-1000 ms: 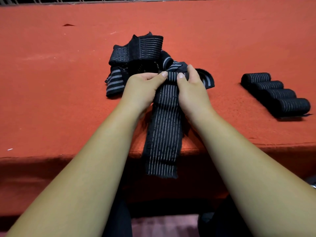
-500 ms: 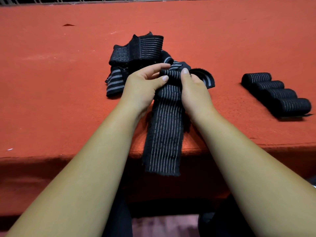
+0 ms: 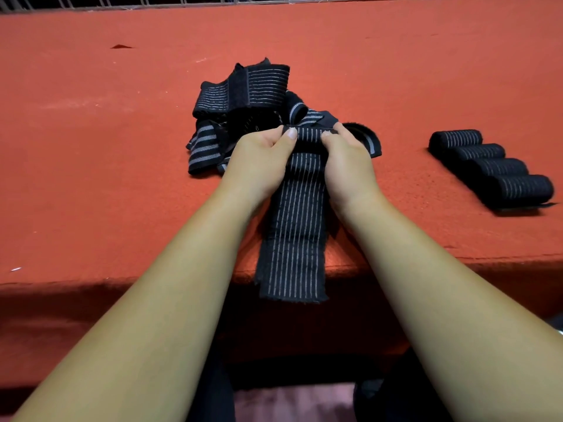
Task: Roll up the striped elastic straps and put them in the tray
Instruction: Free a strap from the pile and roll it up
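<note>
A black strap with thin grey stripes [image 3: 294, 239] lies between my forearms, its loose end hanging over the table's near edge. Its far end is curled into a small roll [image 3: 307, 134]. My left hand [image 3: 259, 166] and my right hand [image 3: 347, 166] pinch that roll from either side, thumbs on top. Behind my hands sits a loose heap of unrolled striped straps [image 3: 243, 95]. Several finished rolls [image 3: 493, 170] lie side by side in a row at the right. No tray is in view.
Everything rests on a red felt-covered table [image 3: 91, 147] whose front edge crosses the frame below my wrists. A metal grid fence [image 3: 182, 0] runs along the far edge. My dark-clothed lap shows at the bottom.
The roll between my thumbs has grown a little, and the strap's hanging end has crept up toward the table edge. Both hands stay in the same place.
</note>
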